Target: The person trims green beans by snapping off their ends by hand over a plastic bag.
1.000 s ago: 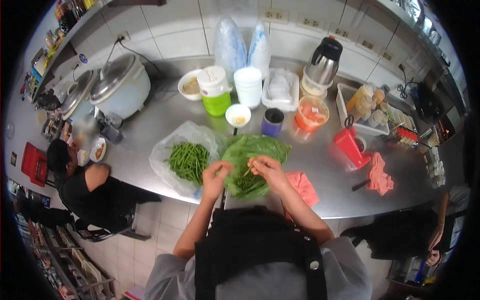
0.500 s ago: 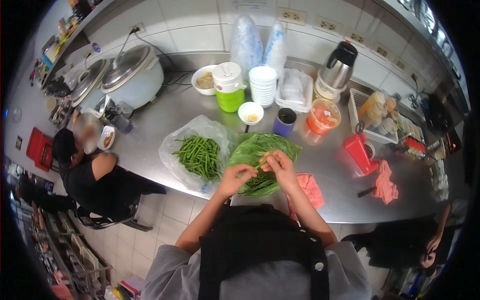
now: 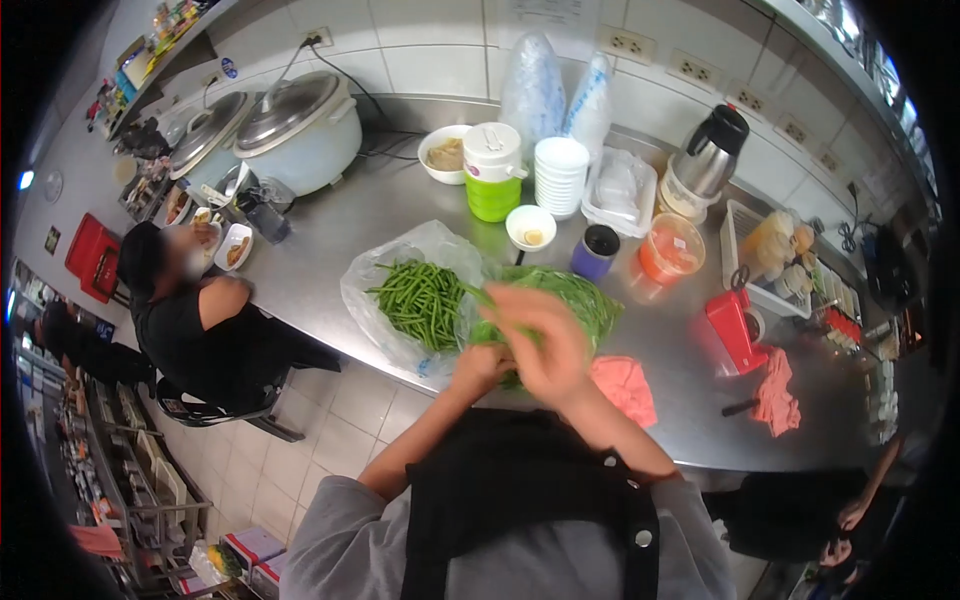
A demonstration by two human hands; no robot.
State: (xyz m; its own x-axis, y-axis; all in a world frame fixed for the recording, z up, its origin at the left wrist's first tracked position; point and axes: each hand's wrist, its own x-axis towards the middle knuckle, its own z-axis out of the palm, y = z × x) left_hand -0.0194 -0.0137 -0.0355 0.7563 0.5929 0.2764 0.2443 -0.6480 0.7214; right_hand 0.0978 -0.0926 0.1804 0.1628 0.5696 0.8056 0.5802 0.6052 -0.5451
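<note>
Green bean [image 3: 477,294] pinched by right hand [image 3: 545,345] above green bag [image 3: 588,300].
Left hand [image 3: 483,368] grip hidden, can't tell; loose beans [image 3: 418,303] placed at ten o'clock, clear bag [image 3: 360,292] spread, likely for reach.

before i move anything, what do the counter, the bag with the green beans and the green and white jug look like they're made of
Counter: likely stainless steel, brushed; grey with soft, smeared reflections.
Bag: thin clear plastic film, by its see-through, crinkled sides around the green beans.
Jug: probably hard moulded plastic, fairly glossy, by its even, bright colour.
</note>
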